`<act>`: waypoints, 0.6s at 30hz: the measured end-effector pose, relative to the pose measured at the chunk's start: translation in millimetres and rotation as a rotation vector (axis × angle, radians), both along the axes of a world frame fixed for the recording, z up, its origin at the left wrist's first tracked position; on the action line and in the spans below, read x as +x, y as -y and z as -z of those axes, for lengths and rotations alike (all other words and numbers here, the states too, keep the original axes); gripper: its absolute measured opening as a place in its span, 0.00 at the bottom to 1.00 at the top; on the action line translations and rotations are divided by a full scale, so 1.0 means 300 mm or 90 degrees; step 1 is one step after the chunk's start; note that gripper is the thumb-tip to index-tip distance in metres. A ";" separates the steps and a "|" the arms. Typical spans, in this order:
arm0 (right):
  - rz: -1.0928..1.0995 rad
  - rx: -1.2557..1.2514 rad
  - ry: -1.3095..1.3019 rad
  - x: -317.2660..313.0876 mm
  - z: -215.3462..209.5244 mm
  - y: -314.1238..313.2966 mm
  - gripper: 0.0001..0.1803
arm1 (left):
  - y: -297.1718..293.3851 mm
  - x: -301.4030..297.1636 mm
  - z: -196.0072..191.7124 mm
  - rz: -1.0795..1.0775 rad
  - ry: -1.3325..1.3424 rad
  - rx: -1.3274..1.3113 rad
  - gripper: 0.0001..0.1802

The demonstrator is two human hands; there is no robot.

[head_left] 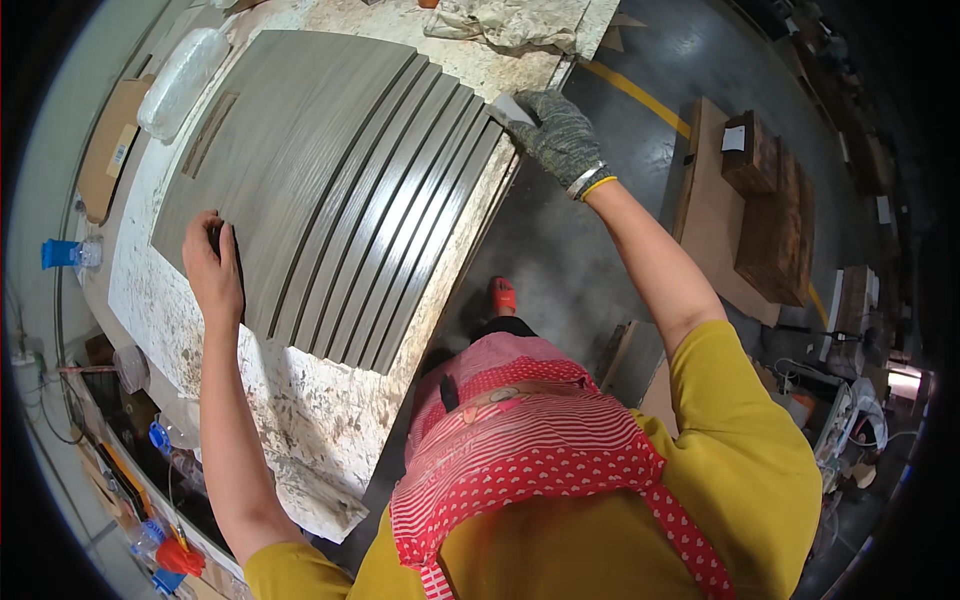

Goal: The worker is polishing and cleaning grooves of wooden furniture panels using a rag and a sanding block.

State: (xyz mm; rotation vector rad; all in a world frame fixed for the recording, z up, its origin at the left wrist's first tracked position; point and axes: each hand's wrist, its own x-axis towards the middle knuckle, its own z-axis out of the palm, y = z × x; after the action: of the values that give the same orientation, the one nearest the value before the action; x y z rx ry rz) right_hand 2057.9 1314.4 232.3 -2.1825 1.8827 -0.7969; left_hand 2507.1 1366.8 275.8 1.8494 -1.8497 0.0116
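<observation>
Several grey wood-grain panels (290, 130) lie overlapped like a fan, their long edges stepped toward the right. My bare left hand (212, 268) rests on the left part of the top panel near its lower edge. Its fingers are curled round something small and dark, too hidden to name. At the far right corner of the panels is my right hand (562, 138), in a dark grey knit glove with a yellow cuff edge. It grips a pale whitish pad (512, 108) against the panel ends.
Under the panels is a white, stained worktable (330, 410). A clear plastic-wrapped bundle (183, 82) and a crumpled cloth (505, 22) lie at its far side. A blue-capped bottle (70, 253) stands left. Brown boxes (775, 225) sit on the floor to the right.
</observation>
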 end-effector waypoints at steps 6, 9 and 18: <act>-0.104 -0.092 -0.102 0.085 -0.020 -0.111 0.22 | 0.001 0.012 0.011 0.018 0.006 -0.011 0.11; -0.244 -0.247 -0.150 0.195 -0.041 -0.244 0.19 | -0.002 0.017 0.013 0.016 0.001 -0.016 0.11; -0.484 0.104 0.041 0.592 -0.050 -0.696 0.16 | 0.013 0.019 0.016 0.030 0.002 -0.044 0.10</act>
State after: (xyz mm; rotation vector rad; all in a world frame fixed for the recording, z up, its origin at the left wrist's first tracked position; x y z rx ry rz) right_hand 2235.5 1523.3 247.3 -2.4326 0.8995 -0.5206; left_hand 2513.0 1362.8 271.1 1.7600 -1.8716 0.0609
